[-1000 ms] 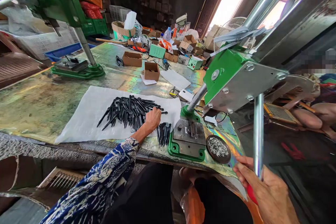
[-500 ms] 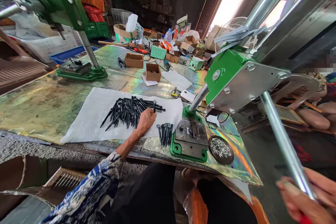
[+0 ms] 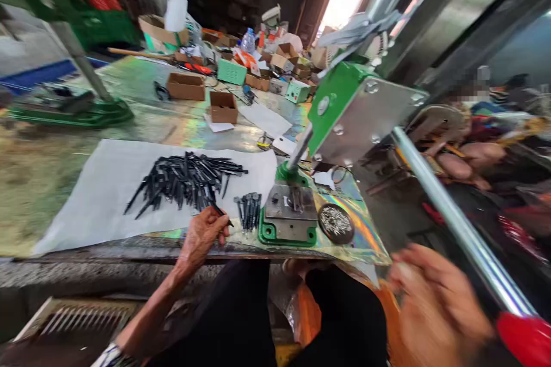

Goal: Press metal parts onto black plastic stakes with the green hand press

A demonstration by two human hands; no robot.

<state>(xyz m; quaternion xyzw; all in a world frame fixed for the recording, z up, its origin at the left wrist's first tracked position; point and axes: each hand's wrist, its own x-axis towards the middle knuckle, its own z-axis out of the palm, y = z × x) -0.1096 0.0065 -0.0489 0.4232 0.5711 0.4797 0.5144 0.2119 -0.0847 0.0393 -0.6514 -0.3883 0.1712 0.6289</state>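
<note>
My left hand (image 3: 206,235) pinches one slim black pointed piece (image 3: 220,212) near the table's front edge. Behind it a pile of similar black pieces (image 3: 183,178) lies on a white sheet (image 3: 103,195). To the right of this hand, several black pieces lie side by side in a small row (image 3: 248,212). Next to that row stands a green hand press (image 3: 287,235) with a metal block on its base. My right hand (image 3: 439,304), smeared by motion, is beside the press's steel lever (image 3: 456,212), off its red knob (image 3: 523,330).
A round dish of small metal parts (image 3: 336,223) sits right of the press. A second green press (image 3: 73,112) stands at the left. Farther back are small cardboard boxes (image 3: 186,87), papers and clutter. Another person sits at the far right (image 3: 477,157).
My left hand has drawn back from the pile toward the table edge with a black piece. My right hand has come off the lever. The view has turned right.
</note>
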